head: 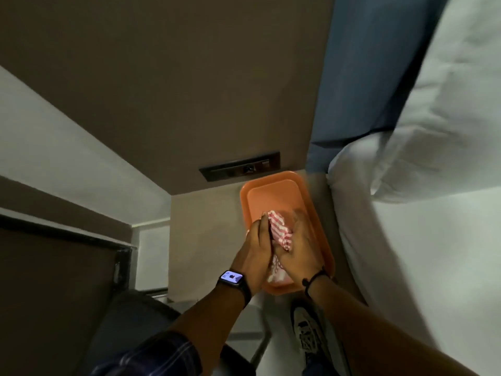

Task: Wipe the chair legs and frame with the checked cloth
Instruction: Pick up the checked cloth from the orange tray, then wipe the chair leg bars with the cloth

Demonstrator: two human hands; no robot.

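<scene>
Red-and-white checked cloth: bunched, pressed between both hands over the orange rectangular plastic tray; a further fold of it lies lower in the tray, near the wrists.

Left hand: fingers closed on the cloth's left side; black smartwatch with a lit screen on the wrist; dark checked sleeve rolled up at the forearm.

Right hand: closed against the cloth's right side, somewhat blurred; thin black cord bracelet on the wrist.

Orange tray: sits on a beige worktop against the brown wall panel, just below a dark recessed switch plate.

White bed linen and pillow: right of the tray, beside a blue upholstered headboard.

Grey lace-up shoe: on the pale floor below the tray.

The chair is not identifiable in this view.
</scene>
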